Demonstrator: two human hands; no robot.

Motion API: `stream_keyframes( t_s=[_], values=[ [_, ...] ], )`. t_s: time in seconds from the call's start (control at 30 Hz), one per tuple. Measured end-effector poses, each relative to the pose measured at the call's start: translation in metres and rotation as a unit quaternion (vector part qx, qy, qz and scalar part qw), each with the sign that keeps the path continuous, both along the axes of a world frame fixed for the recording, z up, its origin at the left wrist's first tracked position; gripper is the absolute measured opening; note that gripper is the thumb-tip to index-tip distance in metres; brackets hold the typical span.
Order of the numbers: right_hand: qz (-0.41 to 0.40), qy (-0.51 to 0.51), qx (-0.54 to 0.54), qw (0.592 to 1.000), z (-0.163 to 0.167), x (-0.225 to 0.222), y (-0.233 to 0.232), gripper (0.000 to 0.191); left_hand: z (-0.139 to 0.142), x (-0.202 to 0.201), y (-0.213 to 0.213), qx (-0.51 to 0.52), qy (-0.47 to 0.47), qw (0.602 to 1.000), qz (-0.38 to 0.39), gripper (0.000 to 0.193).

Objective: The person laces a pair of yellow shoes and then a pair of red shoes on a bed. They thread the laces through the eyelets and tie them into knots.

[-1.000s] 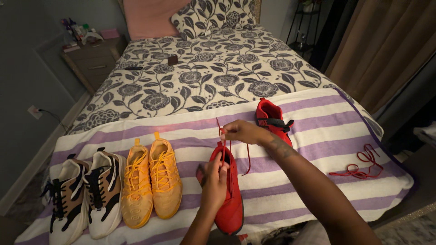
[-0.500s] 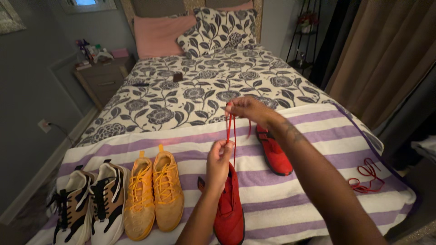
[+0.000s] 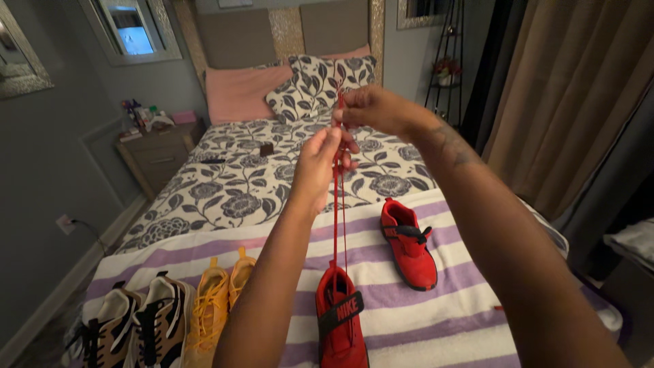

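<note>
Stretching straight up from the red shoe (image 3: 340, 320) at the bottom centre of the frame, a red lace (image 3: 336, 204) runs taut to both raised hands near the upper middle. The right hand (image 3: 378, 109) pinches the lace's top end, its fingers clenched on it, while the left hand (image 3: 320, 160) just below grasps the same strands between thumb and fingers. The shoe sits on a purple-and-white striped towel (image 3: 449, 320) spread over the foot of the bed (image 3: 225, 197). Its red mate (image 3: 409, 242) lies right of centre on the towel. At lower left stand orange shoes (image 3: 214, 307) and, beside them, brown-and-white sneakers (image 3: 133, 324).
</note>
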State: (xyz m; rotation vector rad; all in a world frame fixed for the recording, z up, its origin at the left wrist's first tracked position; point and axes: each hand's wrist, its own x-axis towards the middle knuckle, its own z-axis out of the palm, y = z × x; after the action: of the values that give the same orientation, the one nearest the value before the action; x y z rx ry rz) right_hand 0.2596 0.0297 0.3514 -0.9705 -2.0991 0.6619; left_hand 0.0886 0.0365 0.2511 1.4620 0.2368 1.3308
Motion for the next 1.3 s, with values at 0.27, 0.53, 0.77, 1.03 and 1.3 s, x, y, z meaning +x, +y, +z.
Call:
stream_keyframes(
  t_s=[0.27,0.53,0.77,1.03,1.3],
  values=[
    [0.006,0.052,0.043,0.998,0.017,0.003,-0.020,0.020,0.026,0.000,-0.005,0.032,-0.032,0.999,0.002,0.027],
    [0.037,0.129,0.076,0.988,0.001,0.007,-0.027,0.034,0.029,-0.006,-0.016,0.013,-0.021,1.000,0.012,0.021],
    [0.050,0.073,0.174,0.981,0.013,0.007,-0.035,0.030,0.061,-0.006,-0.012,0.079,0.089,0.980,0.159,0.034],
    [0.013,0.052,0.198,0.979,0.008,0.008,-0.041,0.033,0.061,-0.007,-0.010,0.192,0.329,0.876,0.295,0.046],
    [0.060,0.071,0.109,0.990,0.004,0.013,-0.046,0.044,0.035,-0.016,-0.025,0.257,0.365,0.874,0.193,0.054]
  ],
)
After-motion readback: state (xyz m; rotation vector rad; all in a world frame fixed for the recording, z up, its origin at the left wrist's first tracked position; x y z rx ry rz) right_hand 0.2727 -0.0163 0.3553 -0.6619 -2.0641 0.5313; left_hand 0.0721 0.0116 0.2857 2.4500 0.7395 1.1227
